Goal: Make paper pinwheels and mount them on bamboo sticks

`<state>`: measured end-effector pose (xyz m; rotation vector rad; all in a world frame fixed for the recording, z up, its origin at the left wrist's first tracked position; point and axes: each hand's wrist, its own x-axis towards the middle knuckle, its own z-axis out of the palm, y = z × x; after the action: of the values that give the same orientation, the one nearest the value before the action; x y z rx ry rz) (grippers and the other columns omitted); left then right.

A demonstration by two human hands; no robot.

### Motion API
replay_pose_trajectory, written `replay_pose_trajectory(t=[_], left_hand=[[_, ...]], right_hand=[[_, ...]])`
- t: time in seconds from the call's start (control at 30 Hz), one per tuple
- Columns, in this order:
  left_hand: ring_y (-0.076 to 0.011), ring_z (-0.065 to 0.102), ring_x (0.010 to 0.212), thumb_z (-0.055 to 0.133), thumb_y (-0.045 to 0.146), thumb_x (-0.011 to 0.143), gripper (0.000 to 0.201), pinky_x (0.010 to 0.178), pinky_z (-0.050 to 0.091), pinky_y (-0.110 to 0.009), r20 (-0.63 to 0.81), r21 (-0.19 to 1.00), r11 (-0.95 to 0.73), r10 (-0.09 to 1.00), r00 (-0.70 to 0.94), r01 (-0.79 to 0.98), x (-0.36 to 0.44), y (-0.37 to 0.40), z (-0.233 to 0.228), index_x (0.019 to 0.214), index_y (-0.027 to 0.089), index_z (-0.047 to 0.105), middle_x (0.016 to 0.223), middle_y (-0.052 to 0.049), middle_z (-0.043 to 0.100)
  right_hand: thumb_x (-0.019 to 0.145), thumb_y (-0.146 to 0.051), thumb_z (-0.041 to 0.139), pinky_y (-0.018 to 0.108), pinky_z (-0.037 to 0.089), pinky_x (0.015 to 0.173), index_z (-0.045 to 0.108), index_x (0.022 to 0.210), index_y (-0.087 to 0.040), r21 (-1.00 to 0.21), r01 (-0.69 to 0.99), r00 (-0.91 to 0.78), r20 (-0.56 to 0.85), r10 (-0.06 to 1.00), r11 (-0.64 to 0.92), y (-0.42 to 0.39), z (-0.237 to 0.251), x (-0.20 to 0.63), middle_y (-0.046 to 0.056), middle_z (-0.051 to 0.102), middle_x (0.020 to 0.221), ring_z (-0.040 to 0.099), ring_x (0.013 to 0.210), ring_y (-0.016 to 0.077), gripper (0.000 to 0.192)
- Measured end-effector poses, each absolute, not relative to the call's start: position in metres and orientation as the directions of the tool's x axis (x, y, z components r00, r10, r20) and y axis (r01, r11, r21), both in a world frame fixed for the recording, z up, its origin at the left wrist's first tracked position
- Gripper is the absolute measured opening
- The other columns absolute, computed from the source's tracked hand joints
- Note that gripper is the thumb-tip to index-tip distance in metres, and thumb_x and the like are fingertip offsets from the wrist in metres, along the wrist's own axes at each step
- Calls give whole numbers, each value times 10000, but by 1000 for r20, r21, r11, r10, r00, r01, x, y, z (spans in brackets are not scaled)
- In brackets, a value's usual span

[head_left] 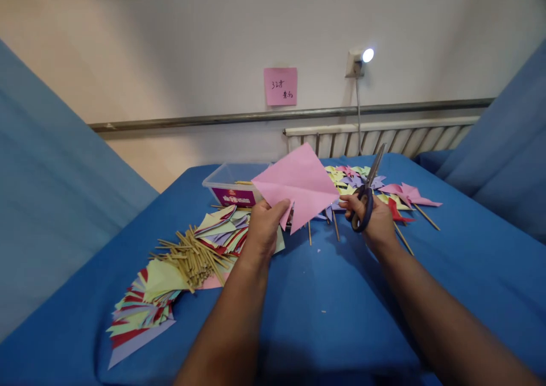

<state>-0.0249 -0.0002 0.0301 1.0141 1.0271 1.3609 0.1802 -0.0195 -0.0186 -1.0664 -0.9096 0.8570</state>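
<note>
Between thumb and fingers, my left hand (265, 222) pinches a pink square of paper (298, 178) by its lower left part. One slit shows, cut inward from the lower corner. My right hand (377, 218) is closed around the dark handles of a pair of scissors (364, 204), with the blades pointing up and away from the paper. Its fingertips are close to the sheet's right corner; whether they touch it I cannot tell. Behind the paper and scissors lie several finished paper pinwheels (407, 194) on sticks, partly hidden by the sheet and the hand.
A heap of thin wooden sticks (191, 258) lies left, between fanned stacks of coloured paper (143, 306). At the back stands a clear plastic box (230, 175). Blue cloth (324, 340) covers the table; small paper scraps lie on it. A wall and radiator (384, 130) border the far side.
</note>
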Motion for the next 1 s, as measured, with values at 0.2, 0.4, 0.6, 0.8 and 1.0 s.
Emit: replay_pose_trajectory(t=[0.2, 0.4, 0.6, 0.8, 1.0], left_hand=[[-166, 603, 564, 734, 216, 600, 217, 555, 459, -262, -72, 992, 94, 969, 236, -84, -30, -4, 29, 787, 108, 718, 714, -75, 702], [-197, 642, 629, 715, 208, 607, 216, 578, 484, -272, -81, 996, 84, 972, 221, -3, -33, -1, 24, 799, 109, 727, 785, -98, 720], [-203, 645, 637, 734, 229, 619, 254, 611, 501, -296, -126, 992, 130, 949, 287, 5, -35, -2, 27, 838, 102, 728, 832, -113, 725], [-121, 588, 591, 754, 348, 674, 275, 571, 459, -223, -61, 959, 94, 990, 128, -267, -30, 7, 21, 797, 112, 687, 713, -44, 676], [-153, 649, 817, 740, 410, 714, 361, 718, 507, -263, -101, 858, 190, 973, 206, -478, -3, -4, 10, 966, 163, 661, 934, -67, 695]], right_hand=[[662, -426, 767, 215, 339, 388, 584, 836, -183, -972, -153, 201, 146, 969, 178, -22, -18, 183, -58, 535, 557, 435, 410, 78, 350], [622, -424, 781, 222, 312, 405, 570, 844, -184, -979, -146, 147, 121, 982, 142, -27, -13, 180, -72, 478, 561, 382, 423, 71, 389], [604, -400, 806, 227, 325, 455, 526, 751, -193, -986, -11, 153, 160, 975, 164, -24, -20, 180, -75, 439, 570, 379, 487, 81, 378], [613, -443, 794, 236, 302, 405, 434, 663, -216, -975, -130, 326, 132, 936, 182, -19, -30, 169, -88, 416, 494, 373, 419, 86, 428], [630, -428, 784, 230, 326, 415, 417, 652, -218, -941, -184, 539, 146, 829, 285, -12, -35, 165, -85, 436, 512, 390, 430, 80, 423]])
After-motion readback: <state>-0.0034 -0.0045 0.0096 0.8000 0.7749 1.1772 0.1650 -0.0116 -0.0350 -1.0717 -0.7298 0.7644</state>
